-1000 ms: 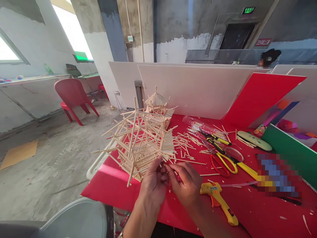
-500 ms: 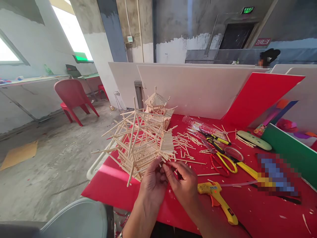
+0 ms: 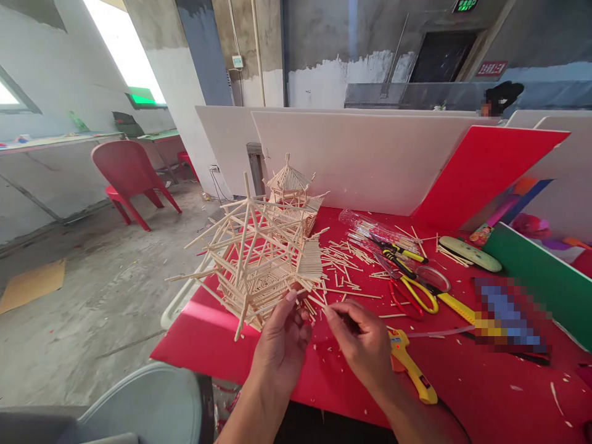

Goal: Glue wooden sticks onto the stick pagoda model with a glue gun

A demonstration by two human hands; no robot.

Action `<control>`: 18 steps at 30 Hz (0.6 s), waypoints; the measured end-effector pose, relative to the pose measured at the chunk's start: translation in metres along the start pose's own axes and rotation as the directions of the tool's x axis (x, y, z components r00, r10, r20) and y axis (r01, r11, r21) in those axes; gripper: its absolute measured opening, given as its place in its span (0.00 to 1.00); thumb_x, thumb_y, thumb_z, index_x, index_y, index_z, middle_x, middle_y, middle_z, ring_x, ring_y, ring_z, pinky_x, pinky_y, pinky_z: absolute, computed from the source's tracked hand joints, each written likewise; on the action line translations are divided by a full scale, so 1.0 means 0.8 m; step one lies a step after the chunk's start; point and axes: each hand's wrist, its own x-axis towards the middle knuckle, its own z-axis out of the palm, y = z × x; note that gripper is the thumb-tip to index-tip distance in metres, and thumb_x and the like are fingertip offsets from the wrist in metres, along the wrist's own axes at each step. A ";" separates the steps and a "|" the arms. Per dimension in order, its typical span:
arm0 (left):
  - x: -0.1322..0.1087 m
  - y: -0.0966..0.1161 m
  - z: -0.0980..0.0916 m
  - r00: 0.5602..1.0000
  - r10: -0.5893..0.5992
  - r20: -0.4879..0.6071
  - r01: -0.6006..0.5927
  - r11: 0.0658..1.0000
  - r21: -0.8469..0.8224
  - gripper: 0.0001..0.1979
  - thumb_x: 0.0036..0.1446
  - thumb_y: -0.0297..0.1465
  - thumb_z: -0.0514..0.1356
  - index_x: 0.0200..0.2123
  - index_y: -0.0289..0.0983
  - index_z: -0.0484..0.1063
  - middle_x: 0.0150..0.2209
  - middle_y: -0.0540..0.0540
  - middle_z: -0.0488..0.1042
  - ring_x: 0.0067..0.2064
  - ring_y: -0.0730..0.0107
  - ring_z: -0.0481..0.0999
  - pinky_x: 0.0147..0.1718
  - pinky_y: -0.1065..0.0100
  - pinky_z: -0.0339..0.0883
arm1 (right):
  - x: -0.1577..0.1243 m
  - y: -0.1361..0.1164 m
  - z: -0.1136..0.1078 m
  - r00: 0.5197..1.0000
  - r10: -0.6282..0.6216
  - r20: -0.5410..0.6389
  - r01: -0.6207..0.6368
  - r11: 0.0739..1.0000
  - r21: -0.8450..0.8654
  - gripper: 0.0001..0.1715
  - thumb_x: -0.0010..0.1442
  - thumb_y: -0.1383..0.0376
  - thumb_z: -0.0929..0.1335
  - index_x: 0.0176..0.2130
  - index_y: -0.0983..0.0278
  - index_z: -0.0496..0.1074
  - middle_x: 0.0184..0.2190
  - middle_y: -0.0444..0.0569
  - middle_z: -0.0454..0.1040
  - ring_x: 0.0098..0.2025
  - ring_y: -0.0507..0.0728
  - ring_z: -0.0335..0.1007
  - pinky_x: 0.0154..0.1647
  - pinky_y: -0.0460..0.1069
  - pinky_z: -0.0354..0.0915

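Note:
A pavilion-like model of thin wooden sticks (image 3: 247,259) stands at the table's left side, with an open roof frame. Close against its front right corner is my left hand (image 3: 280,339), thumb and fingers pinched on a short pale wooden stick (image 3: 296,288). My right hand (image 3: 363,339) is closed at the fingertips on another short wooden stick (image 3: 317,300), which points left toward the left hand. A gap separates the two hands. Behind the near model rises a finished-looking roofed part (image 3: 290,179) of the same sticks.
Loose cut sticks (image 3: 340,259) lie right of the model. Beyond them are yellow-black pliers (image 3: 402,253), yellow-handled scissors (image 3: 423,295), red-handled pliers (image 3: 402,299) and a green case (image 3: 469,254). A yellow glue gun (image 3: 414,370) lies beside my right forearm. A bin (image 3: 143,401) stands below the table's left edge.
My right hand has moved right, away from my left hand, and the stick in its fingers now shows. The left hand stays by the model. The view has shifted slightly.

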 end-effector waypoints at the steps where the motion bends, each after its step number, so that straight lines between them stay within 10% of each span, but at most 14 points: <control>1: -0.005 -0.001 -0.008 1.000 0.018 0.006 -0.018 1.000 0.025 0.17 0.45 0.28 0.71 0.41 0.35 0.76 0.37 0.47 0.77 0.25 0.78 0.71 0.17 0.77 0.61 | 0.000 0.011 -0.016 0.999 0.042 0.022 -0.041 0.998 -0.053 0.15 0.63 0.55 0.66 0.34 0.62 0.76 0.27 0.45 0.76 0.27 0.52 0.70 0.29 0.45 0.64; 9: -0.005 -0.022 -0.079 0.990 0.042 -0.132 -0.009 0.971 0.238 0.15 0.38 0.33 0.74 0.29 0.33 0.77 0.24 0.51 0.71 0.22 0.79 0.66 0.16 0.78 0.57 | 0.048 0.095 -0.100 0.912 0.392 0.119 -0.177 0.639 -0.749 0.25 0.63 0.50 0.61 0.27 0.62 0.76 0.22 0.51 0.75 0.26 0.57 0.70 0.24 0.48 0.50; 18: 0.002 -0.023 -0.077 0.994 0.088 -0.060 -0.061 0.934 0.351 0.15 0.38 0.36 0.74 0.27 0.35 0.75 0.22 0.51 0.71 0.20 0.81 0.64 0.17 0.77 0.54 | 0.049 0.060 0.000 0.872 0.344 0.347 0.013 0.694 -0.720 0.08 0.60 0.61 0.69 0.41 0.58 0.75 0.34 0.45 0.79 0.37 0.55 0.74 0.33 0.47 0.59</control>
